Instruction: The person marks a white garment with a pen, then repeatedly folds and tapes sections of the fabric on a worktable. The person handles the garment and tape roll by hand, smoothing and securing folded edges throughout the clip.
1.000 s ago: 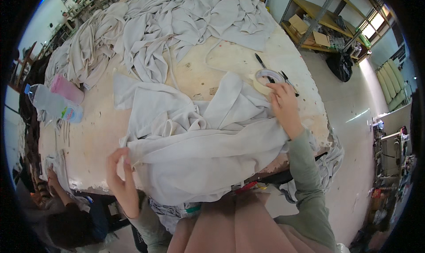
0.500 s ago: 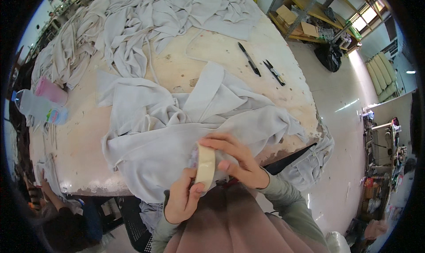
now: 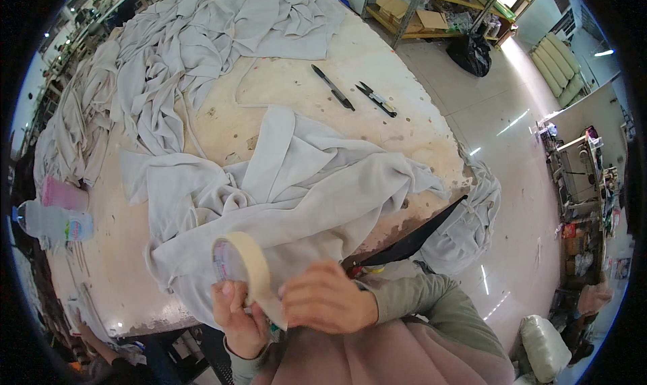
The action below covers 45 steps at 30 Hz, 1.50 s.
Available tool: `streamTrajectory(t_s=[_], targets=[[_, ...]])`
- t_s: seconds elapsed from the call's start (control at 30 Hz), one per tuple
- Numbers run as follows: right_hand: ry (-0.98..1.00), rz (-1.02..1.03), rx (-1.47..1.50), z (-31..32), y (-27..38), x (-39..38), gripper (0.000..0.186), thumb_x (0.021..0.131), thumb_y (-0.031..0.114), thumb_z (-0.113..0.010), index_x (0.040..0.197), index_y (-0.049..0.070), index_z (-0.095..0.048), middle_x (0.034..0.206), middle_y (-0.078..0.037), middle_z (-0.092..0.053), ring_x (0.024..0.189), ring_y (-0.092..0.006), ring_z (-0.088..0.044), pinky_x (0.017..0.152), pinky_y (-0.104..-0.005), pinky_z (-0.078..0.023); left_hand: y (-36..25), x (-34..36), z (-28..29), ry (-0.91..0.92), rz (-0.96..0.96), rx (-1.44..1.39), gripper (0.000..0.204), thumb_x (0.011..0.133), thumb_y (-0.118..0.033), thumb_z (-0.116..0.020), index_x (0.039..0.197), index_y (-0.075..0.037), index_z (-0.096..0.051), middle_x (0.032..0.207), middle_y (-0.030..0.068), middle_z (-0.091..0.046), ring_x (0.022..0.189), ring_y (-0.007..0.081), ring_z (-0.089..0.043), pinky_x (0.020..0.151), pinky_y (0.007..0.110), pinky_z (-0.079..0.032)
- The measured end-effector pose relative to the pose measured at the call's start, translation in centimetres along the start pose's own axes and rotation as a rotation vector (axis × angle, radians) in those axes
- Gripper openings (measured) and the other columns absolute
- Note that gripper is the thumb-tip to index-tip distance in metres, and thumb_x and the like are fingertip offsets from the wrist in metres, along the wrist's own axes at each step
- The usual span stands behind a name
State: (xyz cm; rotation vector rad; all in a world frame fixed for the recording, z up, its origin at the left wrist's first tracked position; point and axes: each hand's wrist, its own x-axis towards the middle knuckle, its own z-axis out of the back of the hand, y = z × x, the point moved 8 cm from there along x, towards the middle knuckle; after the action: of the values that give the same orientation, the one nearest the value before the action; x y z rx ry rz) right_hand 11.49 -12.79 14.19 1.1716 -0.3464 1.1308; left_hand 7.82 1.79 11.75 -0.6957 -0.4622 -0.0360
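My left hand (image 3: 240, 323) grips a roll of cream masking tape (image 3: 257, 268) by its lower edge, with the roll tilted up. From the roll a short strip of tape runs to my right hand (image 3: 328, 299), whose fingers are closed at its end and slightly blurred by motion. Both hands are at the table's near edge, just in front of my body. Under and beyond the roll lies a crumpled light grey garment (image 3: 317, 213), partly hidden by the roll and my hands.
A large heap of grey cloth (image 3: 222, 27) covers the table's far left. A black pen (image 3: 332, 87) and thread snips (image 3: 376, 100) lie beyond the garment. A water bottle (image 3: 57, 222) and a pink cup (image 3: 65, 194) stand at left. Grey cloth (image 3: 465, 230) hangs off the right edge.
The roll has moved left and tilted in my left hand. My right hand has come off the roll's top and moved down beside it, drawing out a strip of tape. The view has shifted right.
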Motion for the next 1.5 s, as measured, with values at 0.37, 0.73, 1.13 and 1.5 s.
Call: streamTrajectory(t_s=[0.37, 0.73, 1.13, 1.5], targets=[[-0.346, -0.54, 0.572, 3.4, -5.7, -0.4, 0.022, 0.074, 0.008, -0.074, 0.081, 0.008, -0.053, 0.088, -0.002, -0.057, 0.092, -0.0212, -0.053, 0.088, -0.0342, -0.038, -7.3, 1.1, -2.2, 0.044, -0.393, 0.006, 0.023, 0.069, -0.003, -0.069, 0.084, -0.017, -0.059, 0.066, -0.002, -0.053, 0.051, 0.0145, -0.046, 0.048, 0.029, -0.031], [-0.841, -0.619, 0.442, 7.1, -9.0, -0.9, 0.016, 0.077, 0.008, -0.067, 0.084, 0.006, -0.053, 0.089, -0.007, -0.057, 0.092, -0.0216, -0.051, 0.09, -0.0371, -0.038, -10.0, 2.4, -2.2, -0.021, -0.635, -0.067, 0.021, 0.071, -0.01, -0.072, 0.079, -0.023, -0.058, 0.07, -0.0021, -0.057, 0.055, 0.011, -0.053, 0.051, 0.023, -0.033], [-0.487, -0.731, 0.607, 6.2, -12.1, -3.6, 0.056, 0.082, 0.034, -0.068, 0.12, 0.001, -0.041, 0.072, 0.002, -0.05, 0.069, -0.0073, -0.047, 0.066, -0.0232, -0.036, -3.6, 5.3, -5.0, 0.227, 0.0, -0.296, 0.039, 0.076, -0.022, -0.069, 0.114, -0.018, -0.06, 0.091, 0.0059, -0.053, 0.084, 0.0255, -0.049, 0.08, 0.037, -0.036], [-0.325, -0.602, -0.609, 14.2, -16.5, -2.9, 0.027, 0.081, 0.007, -0.065, 0.104, 0.0, -0.052, 0.122, -0.013, -0.048, 0.104, -0.0214, -0.052, 0.095, -0.0343, -0.037, 4.7, 6.8, -5.4, 0.052, 0.199, 0.079, 0.028, 0.074, -0.013, -0.069, 0.101, -0.008, -0.061, 0.1, 0.0107, -0.053, 0.098, 0.0305, -0.045, 0.089, 0.041, -0.034]])
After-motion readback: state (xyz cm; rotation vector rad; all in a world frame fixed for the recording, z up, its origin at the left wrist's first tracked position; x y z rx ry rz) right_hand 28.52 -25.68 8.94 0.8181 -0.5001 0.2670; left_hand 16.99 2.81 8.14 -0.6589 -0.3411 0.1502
